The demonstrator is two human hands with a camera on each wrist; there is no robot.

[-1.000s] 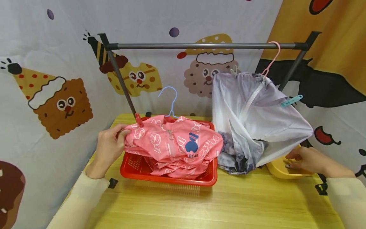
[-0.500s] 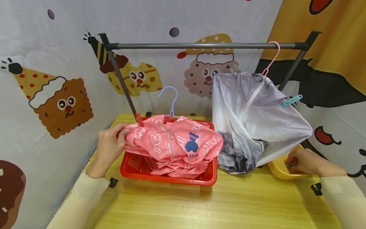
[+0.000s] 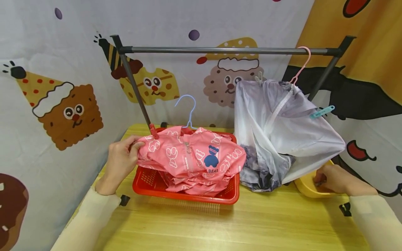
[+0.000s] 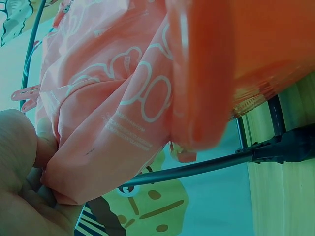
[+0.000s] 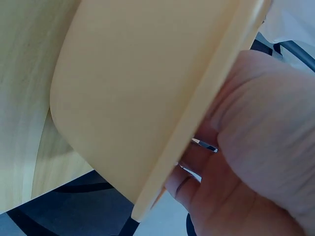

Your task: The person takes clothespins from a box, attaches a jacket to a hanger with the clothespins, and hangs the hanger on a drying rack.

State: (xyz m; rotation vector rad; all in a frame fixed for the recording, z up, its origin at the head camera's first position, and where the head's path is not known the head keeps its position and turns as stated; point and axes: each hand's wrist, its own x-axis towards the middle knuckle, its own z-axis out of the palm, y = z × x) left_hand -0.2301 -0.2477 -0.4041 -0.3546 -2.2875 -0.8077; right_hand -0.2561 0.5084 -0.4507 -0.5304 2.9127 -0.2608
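Note:
A pink jacket (image 3: 188, 160) with white outlines and a blue bear lies bunched over a red basket (image 3: 185, 197), a blue hanger (image 3: 191, 113) rising from its collar. My left hand (image 3: 119, 162) pinches the jacket's left end, beside a red clip (image 3: 153, 131) on the shoulder; thumb and fingers (image 4: 29, 147) are round the fabric in the left wrist view. At the right, my right hand (image 3: 339, 179) reaches into a yellow container (image 3: 309, 186), its fingers curled round a small pale object (image 5: 204, 145); its shape is mostly hidden. The container wall (image 5: 133, 88) covers the fingertips.
A dark rack bar (image 3: 220, 50) spans the back. From its right end a grey-white garment (image 3: 270, 118) hangs on a pink hanger (image 3: 302, 66), with a teal clip (image 3: 322, 112) and a pale clip (image 3: 259, 77) on it. A wooden table (image 3: 204, 226) lies beneath.
My right hand's fingers have curled closer round the small object in the container, and its forearm has shifted slightly left. My left hand keeps its pinch on the jacket.

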